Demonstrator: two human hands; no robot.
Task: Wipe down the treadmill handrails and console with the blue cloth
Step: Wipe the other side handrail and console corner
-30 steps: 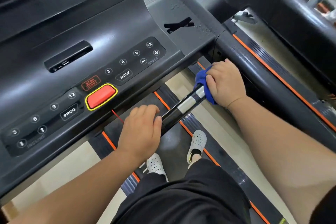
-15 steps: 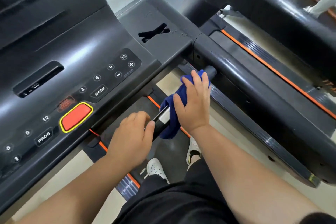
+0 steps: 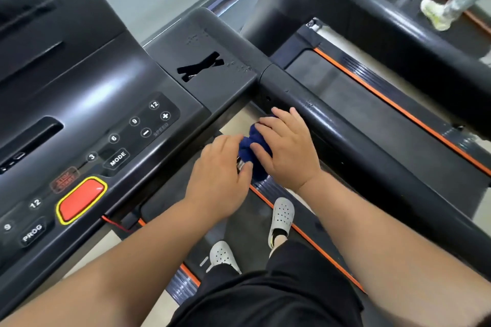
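The blue cloth (image 3: 251,147) is bunched around the short front grip bar, whose metal end (image 3: 241,164) peeks out between my hands. My right hand (image 3: 288,152) presses down on the cloth, fingers spread over it. My left hand (image 3: 221,172) is wrapped around the bar just left of the cloth, touching it. The black console (image 3: 111,103) with its button panel and red stop button (image 3: 79,200) lies to the left. The thick black right handrail (image 3: 353,141) runs diagonally just behind my right hand.
A phone slot (image 3: 200,66) sits on the console's right wing, with water droplets beside it. My white shoes (image 3: 281,216) stand on the belt below. A neighbouring treadmill (image 3: 398,24) is at upper right, with another person's foot (image 3: 435,14) on it.
My right hand slid the cloth along the grip bar toward my left hand, which stayed on the bar. The two hands now touch. The camera view shifted right.
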